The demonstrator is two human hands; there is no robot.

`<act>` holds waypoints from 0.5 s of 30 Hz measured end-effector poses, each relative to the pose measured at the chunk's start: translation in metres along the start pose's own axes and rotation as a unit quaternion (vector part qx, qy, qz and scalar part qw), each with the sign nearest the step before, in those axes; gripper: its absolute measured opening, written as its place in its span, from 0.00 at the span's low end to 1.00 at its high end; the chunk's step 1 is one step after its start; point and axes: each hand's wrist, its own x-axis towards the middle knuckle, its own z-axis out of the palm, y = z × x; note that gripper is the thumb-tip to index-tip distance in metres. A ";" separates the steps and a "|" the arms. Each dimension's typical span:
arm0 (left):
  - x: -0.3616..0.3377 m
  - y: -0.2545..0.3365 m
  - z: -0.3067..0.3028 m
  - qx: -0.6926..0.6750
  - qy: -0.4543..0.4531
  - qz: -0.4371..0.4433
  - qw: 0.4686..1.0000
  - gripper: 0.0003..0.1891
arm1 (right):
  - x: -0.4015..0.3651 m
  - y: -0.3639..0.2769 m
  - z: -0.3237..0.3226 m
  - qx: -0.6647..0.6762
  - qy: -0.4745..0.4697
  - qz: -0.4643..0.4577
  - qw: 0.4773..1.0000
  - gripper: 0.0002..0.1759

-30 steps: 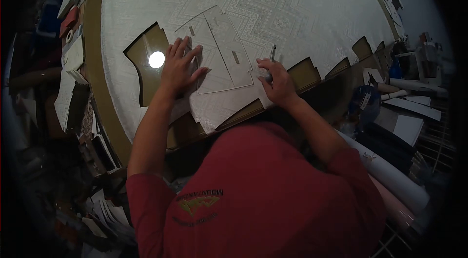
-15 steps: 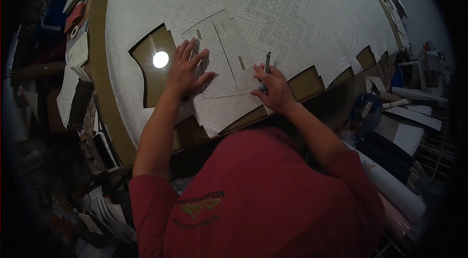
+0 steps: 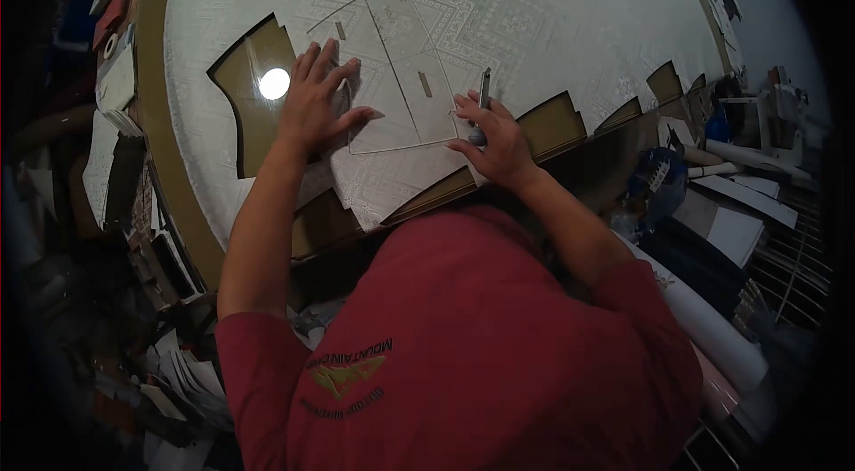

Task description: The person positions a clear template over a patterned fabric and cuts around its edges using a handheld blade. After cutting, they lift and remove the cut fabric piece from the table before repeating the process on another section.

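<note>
A clear pattern template [image 3: 401, 52] with dark lines and small tape-like strips lies on pale patterned fabric [image 3: 552, 8]. My left hand [image 3: 316, 101] is spread over the template's left side, fingers apart and pressed down. At the lower right edge, my right hand [image 3: 499, 142] is closed around a craft knife [image 3: 484, 90], its narrow metal end pointing up and away from me. The fingertips of that hand touch or nearly touch the template's edge. Left of my left hand, a shaped cut-out [image 3: 258, 119] in the fabric exposes a brown surface with a bright round reflection.
More cut-outs, such as a notched gap [image 3: 552, 124], run along the fabric's near edge. The brown table edge [image 3: 178, 177] borders it on the left. Stacked papers and scraps [image 3: 116, 97] crowd the left side; rolls [image 3: 712, 311] and boards stand at right.
The whole view has shifted, so the table and hands appear slightly higher and further left. Both hands keep nearly the same places on the template, with the knife still in my right hand.
</note>
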 end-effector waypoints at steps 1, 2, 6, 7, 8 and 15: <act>0.000 0.001 -0.001 0.004 -0.007 -0.002 1.000 0.43 | 0.000 0.000 0.000 -0.006 0.004 0.001 1.000 0.33; -0.001 0.003 -0.003 0.007 -0.015 -0.003 1.000 0.44 | 0.001 -0.001 -0.001 -0.006 0.004 0.001 1.000 0.33; 0.001 0.008 -0.008 0.015 -0.032 -0.016 0.999 0.45 | 0.003 -0.006 -0.008 0.004 0.003 0.020 1.000 0.32; 0.001 0.009 -0.009 0.016 -0.036 -0.018 0.999 0.45 | 0.004 -0.006 -0.011 0.005 -0.001 0.031 1.000 0.31; 0.001 0.009 -0.010 0.017 -0.039 -0.022 0.999 0.45 | 0.003 -0.006 -0.013 0.004 -0.002 0.028 1.000 0.31; 0.001 0.009 -0.008 0.001 -0.036 -0.030 0.999 0.43 | -0.007 -0.001 -0.013 0.009 0.038 0.062 0.997 0.25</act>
